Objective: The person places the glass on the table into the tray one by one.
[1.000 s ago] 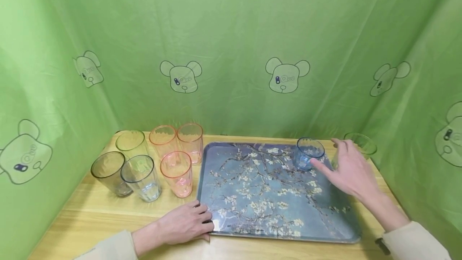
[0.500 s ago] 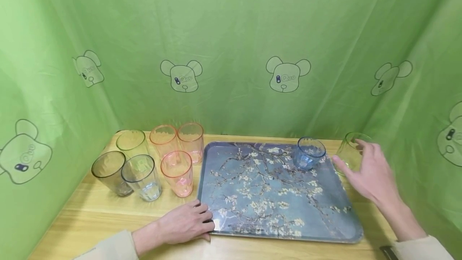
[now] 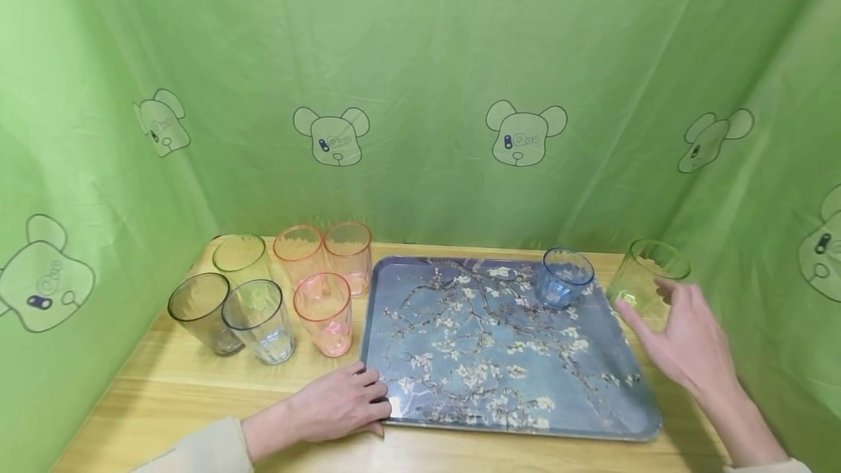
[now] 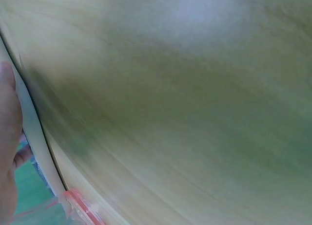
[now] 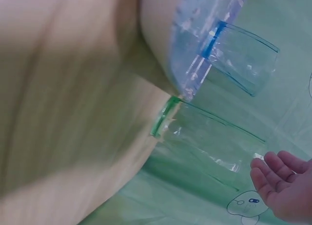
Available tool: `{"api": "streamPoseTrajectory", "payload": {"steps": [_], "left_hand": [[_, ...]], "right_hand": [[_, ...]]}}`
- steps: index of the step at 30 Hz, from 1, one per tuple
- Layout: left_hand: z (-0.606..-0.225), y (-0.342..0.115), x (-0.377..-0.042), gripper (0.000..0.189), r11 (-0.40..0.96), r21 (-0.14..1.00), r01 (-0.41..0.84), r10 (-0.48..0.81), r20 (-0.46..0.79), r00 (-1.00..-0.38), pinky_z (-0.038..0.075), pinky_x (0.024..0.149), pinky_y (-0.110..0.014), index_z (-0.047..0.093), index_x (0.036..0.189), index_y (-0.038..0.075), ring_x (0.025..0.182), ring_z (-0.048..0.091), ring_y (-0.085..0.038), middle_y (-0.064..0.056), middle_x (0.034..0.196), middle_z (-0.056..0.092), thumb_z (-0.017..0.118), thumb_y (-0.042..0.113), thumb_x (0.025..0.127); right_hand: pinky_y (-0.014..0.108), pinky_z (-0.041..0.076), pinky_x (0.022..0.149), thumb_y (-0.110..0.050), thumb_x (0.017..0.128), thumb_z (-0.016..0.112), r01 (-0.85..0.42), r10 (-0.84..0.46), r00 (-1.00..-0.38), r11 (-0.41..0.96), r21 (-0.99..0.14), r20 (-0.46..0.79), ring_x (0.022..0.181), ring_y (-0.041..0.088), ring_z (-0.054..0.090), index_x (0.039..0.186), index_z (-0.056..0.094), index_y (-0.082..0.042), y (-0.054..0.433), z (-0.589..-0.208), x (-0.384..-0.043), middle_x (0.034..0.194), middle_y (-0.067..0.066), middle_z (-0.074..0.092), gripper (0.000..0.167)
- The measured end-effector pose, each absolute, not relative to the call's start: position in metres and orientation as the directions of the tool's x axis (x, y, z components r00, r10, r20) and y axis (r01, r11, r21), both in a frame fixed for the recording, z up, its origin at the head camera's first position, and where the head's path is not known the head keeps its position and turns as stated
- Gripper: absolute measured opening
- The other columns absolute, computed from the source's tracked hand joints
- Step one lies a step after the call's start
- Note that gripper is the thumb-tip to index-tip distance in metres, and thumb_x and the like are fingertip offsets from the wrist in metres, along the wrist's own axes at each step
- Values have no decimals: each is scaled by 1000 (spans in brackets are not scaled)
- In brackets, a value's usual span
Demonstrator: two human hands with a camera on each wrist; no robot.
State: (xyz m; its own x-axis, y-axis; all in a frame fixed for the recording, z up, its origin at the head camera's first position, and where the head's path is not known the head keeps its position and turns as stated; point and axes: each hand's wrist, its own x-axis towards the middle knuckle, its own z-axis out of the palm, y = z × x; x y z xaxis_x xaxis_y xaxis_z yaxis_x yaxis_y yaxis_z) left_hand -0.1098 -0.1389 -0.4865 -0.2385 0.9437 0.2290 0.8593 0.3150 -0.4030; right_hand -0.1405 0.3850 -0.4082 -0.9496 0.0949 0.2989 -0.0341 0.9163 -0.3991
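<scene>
A flower-patterned blue serving tray [image 3: 486, 356] lies on the table. My left hand [image 3: 338, 404] grips its front left corner, fingers bent over the rim. On the tray's back right part stands a blue drinking glass [image 3: 558, 290]. My right hand [image 3: 693, 338] is beside a green drinking glass [image 3: 640, 265], which stands upright just past the tray's right edge. The right wrist view shows a gap between the loosely bent fingers [image 5: 275, 171] and the green glass [image 5: 209, 142].
Left of the tray, several glasses are grouped: a yellow-green one [image 3: 239, 254], a grey one [image 3: 200, 305], a clear one [image 3: 259, 312] and orange-pink ones [image 3: 325, 312]. Green curtains [image 3: 420, 57] with bear prints enclose the table [image 3: 158, 400] at the back and sides.
My right hand has drawn away from the green glass, moving right and toward me, and the glass now shows more fully. My left hand stays on the tray corner.
</scene>
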Motion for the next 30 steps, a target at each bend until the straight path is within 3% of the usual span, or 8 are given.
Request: {"api": "streamPoseTrajectory", "payload": {"steps": [6, 10, 16, 20, 30], "left_hand": [[-486, -139, -110, 34, 317, -412, 854, 944, 228, -240, 40, 79, -22, 59, 95, 31, 85, 53, -7, 15, 90, 58, 46, 60, 104], [-486, -139, -110, 34, 315, -414, 854, 945, 222, -240, 40, 79, -23, 59, 95, 31, 85, 54, -8, 15, 90, 59, 46, 60, 104], [-487, -139, -110, 34, 320, -415, 851, 943, 228, -243, 40, 79, -23, 59, 94, 31, 84, 53, -8, 15, 89, 58, 46, 61, 104], [-488, -139, -111, 35, 322, -414, 851, 942, 228, -246, 40, 79, -23, 59, 95, 30, 84, 53, -8, 15, 89, 58, 46, 62, 104], [-490, -139, -111, 34, 323, -388, 863, 941, 227, -250, 42, 80, -23, 58, 94, 30, 84, 54, -8, 15, 89, 58, 47, 61, 104]], "right_hand": [[75, 45, 78, -54, 104, 56, 4, 107, -963, 923, -385, 247, 108, 57, 52, 150, 32, 20, 392, -419, -132, 134, 48, 44, 90], [69, 48, 73, -59, 103, 55, 72, 151, -969, 927, -368, 193, 104, 58, 53, 150, 28, 23, 399, -425, -129, 135, 51, 41, 98], [45, 47, 54, -63, 101, 56, 136, 217, -955, 925, -355, 201, 85, 50, 58, 149, 27, 25, 408, -428, -129, 131, 53, 42, 105], [36, 41, 50, -64, 101, 56, 138, 219, -953, 928, -347, 207, 77, 43, 57, 148, 28, 27, 410, -428, -130, 128, 53, 43, 106], [34, 38, 48, -70, 99, 54, 189, 265, -949, 913, -362, 171, 68, 32, 51, 150, 22, 26, 418, -430, -142, 125, 50, 42, 114]]}}
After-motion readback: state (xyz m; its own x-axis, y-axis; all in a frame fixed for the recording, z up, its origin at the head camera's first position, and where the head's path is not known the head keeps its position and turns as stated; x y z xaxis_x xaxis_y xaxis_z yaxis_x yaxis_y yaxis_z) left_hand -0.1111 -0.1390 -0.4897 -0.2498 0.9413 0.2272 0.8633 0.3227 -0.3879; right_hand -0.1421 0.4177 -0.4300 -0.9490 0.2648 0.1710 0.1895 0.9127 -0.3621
